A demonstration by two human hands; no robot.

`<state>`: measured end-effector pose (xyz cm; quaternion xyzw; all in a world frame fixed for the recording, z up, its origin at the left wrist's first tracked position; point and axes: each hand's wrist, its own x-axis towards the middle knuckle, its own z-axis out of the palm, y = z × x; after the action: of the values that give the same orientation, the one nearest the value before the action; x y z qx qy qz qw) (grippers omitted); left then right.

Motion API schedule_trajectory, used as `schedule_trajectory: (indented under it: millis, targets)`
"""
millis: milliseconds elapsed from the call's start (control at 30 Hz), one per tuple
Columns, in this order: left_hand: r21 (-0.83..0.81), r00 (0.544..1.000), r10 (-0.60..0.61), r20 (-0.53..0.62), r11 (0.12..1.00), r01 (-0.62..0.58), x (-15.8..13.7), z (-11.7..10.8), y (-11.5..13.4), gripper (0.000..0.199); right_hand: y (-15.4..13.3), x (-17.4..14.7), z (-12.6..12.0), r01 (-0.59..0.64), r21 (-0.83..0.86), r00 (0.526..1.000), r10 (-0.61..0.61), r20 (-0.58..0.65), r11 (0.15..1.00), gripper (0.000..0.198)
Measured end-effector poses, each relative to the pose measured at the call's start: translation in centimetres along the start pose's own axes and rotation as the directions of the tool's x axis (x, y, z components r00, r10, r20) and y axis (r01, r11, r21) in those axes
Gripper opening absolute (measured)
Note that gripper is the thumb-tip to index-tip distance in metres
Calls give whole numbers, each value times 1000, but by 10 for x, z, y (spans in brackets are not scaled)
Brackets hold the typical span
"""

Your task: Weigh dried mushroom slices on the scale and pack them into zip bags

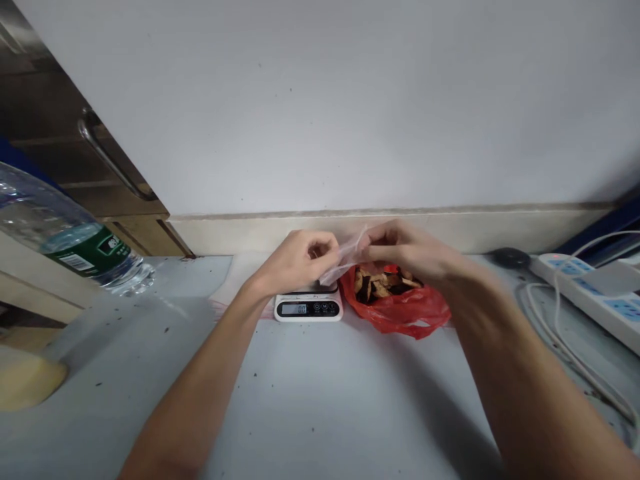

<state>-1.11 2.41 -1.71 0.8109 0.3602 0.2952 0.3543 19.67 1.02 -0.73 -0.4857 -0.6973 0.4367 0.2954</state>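
A small clear plastic bag (345, 259) is pinched between my two hands, above the right side of a white digital scale (309, 310) that reads zero. My left hand (303, 257) grips the bag's left side, thumb and forefinger curled together. On the other side my right hand (407, 248) holds the bag's right edge, slightly blurred. Beneath the right hand sits an open red plastic bag (400, 315) with dried brown slices (380, 285) in it. A stack of clear plastic bags (235, 283) lies left of the scale, partly behind my left forearm.
A large water bottle (75, 240) stands at the left, above a yellowish object (30, 380) cut off by the frame. At the right lie a white power strip (590, 287), its cable (560, 340) and a black object (510, 257). A white wall (350, 120) rises behind.
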Motion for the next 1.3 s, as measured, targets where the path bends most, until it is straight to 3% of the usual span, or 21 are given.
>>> schedule_trajectory:
  millis: [67, 100, 167, 233, 300, 367, 433, 500, 567, 600, 667, 700, 767, 833, 900, 967, 1100, 1300]
  targets:
    - [41, 980, -15, -198, 999, 24, 1, -1, -3, 21, -3, 0, 1, -91, -50, 994, 87, -64, 995, 26]
    - [66, 957, -15, -290, 997, 36, 1, -1, -5, 20, -5, 0, 2, -126, -93, 982, 111, -153, 988, 24]
    - [118, 920, 9, -392, 992, 41, 1, 2, -6, 18, -9, 2, 8, -131, -218, 915, 33, -401, 967, 14]
    - [183, 916, 84, -393, 983, -11, 0, 8, -4, 19, -13, 3, 16, -66, -327, 858, -114, -502, 943, 9]
    - [260, 904, 207, -374, 959, -112, 0, 17, -1, 22, -13, 5, 24, -12, -379, 911, -146, -386, 925, 12]
    - [334, 868, 327, -373, 920, -204, 1, 23, 1, 25, -10, 4, 29, -36, -418, 967, -73, -243, 908, 14]
    - [371, 831, 370, -416, 903, -216, 3, 22, -1, 25, -7, 3, 28, -58, -429, 983, -25, -184, 901, 13]
    - [329, 805, 288, -519, 936, -122, 4, 15, -6, 20, -4, 1, 22, 3, -385, 985, -70, -159, 923, 29]
    - [137, 792, 57, -607, 990, 33, 5, 4, -14, 22, -1, -1, 14, 87, -319, 983, -134, -126, 944, 63]
    - [-28, 795, -100, -598, 994, 104, 4, -2, -18, 28, 0, -2, 10, 117, -304, 979, -161, -122, 945, 78]
    - [-362, 814, -344, -468, 915, 178, 3, -11, -24, 35, 3, -2, 2, 153, -318, 972, -201, -124, 936, 95]
    - [-485, 835, -397, -380, 855, 186, 2, -14, -26, 35, 5, -2, -1, 168, -331, 968, -218, -121, 929, 99]
    - [-614, 886, -386, -255, 773, 160, 0, -17, -27, 32, 8, -3, -10, 191, -336, 969, -232, -84, 922, 101]
    - [-640, 913, -337, -228, 759, 120, 1, -17, -26, 29, 10, -7, -22, 199, -311, 979, -200, 30, 929, 87]
    - [-637, 910, -320, -263, 766, 85, 3, -15, -24, 32, 10, -14, -36, 178, -302, 973, -123, 194, 936, 61]
    - [-628, 901, -310, -303, 776, 55, 8, -10, -21, 37, 9, -24, -52, 121, -344, 955, -15, 297, 931, 49]
    - [-567, 918, -210, -337, 824, -19, 17, 6, -12, 34, 16, -37, -73, -17, -471, 970, 129, 205, 882, 59]
    - [-395, 956, -75, -285, 917, -46, 23, 25, 3, 23, 35, -38, -84, -92, -541, 991, 131, 34, 836, 50]
